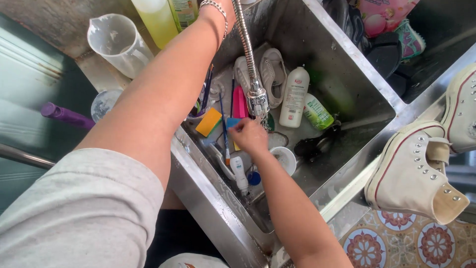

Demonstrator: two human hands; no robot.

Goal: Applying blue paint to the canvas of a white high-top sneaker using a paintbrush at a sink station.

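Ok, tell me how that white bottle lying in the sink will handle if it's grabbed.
The white bottle looks like rigid plastic, so probably stiff. Lying on its side in the wet steel sink, it may be slippery and could roll if nudged. How full it is cannot be told.

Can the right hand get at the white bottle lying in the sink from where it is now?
Probably yes. The right hand hovers under the faucet head, and the white bottle lies uncovered just beyond it; only the faucet stands close by.
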